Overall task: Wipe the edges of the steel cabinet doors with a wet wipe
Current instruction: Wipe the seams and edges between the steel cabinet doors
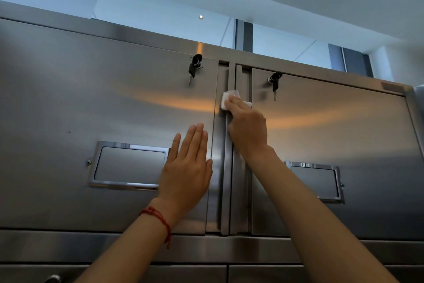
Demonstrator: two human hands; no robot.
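Steel cabinet doors point(114, 103), left hand point(187, 168) flat, right hand point(249, 129) pressing wipe point(226, 99)

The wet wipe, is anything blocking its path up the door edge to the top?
Nothing visible. The right hand presses the wet wipe on the centre edge strip; above it the strip runs bare to the top. The keys hang off to the side.

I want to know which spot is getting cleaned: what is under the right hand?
The right hand presses a white wet wipe on the vertical edge strips where the two steel doors meet. Most of the wipe and the strip beneath are covered.
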